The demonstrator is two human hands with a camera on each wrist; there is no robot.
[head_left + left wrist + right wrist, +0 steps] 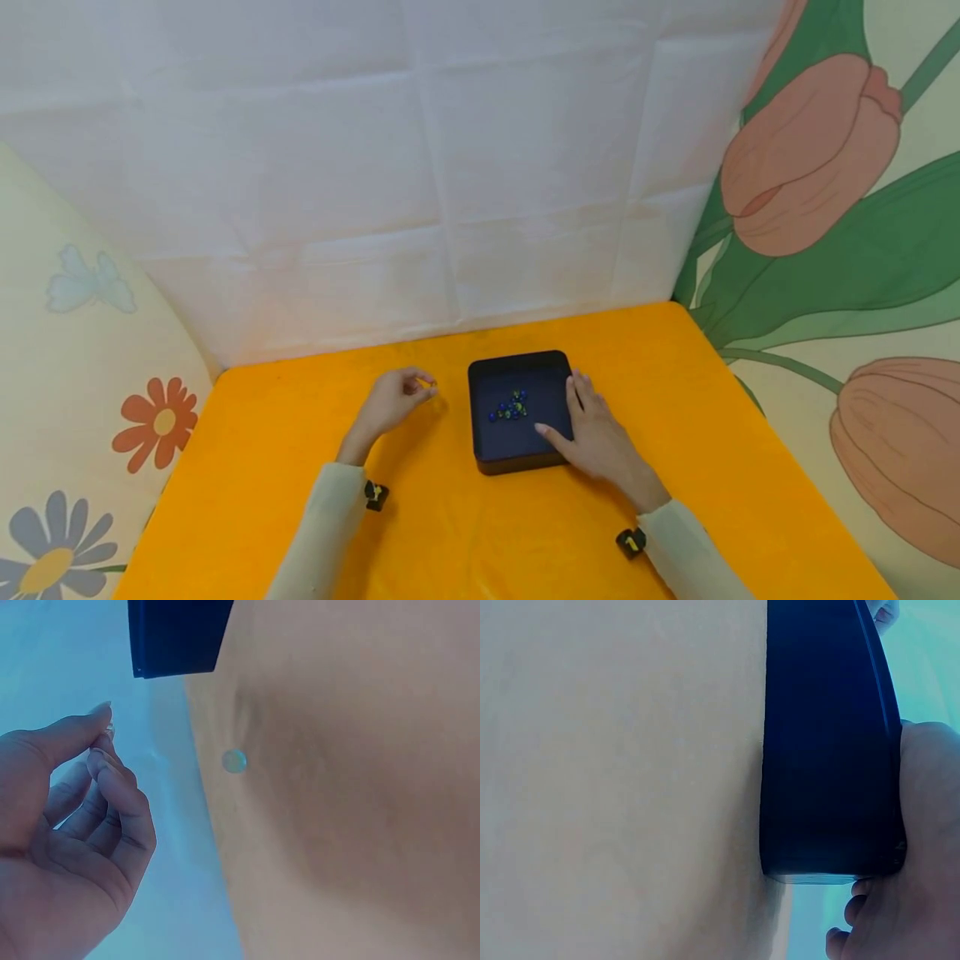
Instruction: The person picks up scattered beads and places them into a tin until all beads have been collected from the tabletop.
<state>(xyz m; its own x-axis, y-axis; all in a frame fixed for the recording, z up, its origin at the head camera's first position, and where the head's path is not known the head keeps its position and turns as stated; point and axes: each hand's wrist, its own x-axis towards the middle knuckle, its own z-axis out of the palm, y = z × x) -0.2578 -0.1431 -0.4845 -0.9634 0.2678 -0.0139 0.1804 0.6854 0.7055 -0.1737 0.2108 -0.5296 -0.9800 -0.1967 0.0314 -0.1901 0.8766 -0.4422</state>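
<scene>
A black square tray (483,417) sits on the table, with several small blue and yellow-green marbles (514,411) clustered on its floor. To the left of it, my left hand (393,404) is raised over the cloth. Its thumb and forefinger pinch a small clear piece (109,731), mostly hidden by the fingertips. A clear greenish marble (234,760) lies on the cloth near that hand in the left wrist view. My right hand (600,433) holds the tray's right wall, thumb over the rim and fingers along the outer side.
An orange cloth (480,533) covers the table. Behind it hangs a white sheet (337,183), with flower-printed panels at left and right. Each wrist wears a small black camera, such as the left camera (377,496).
</scene>
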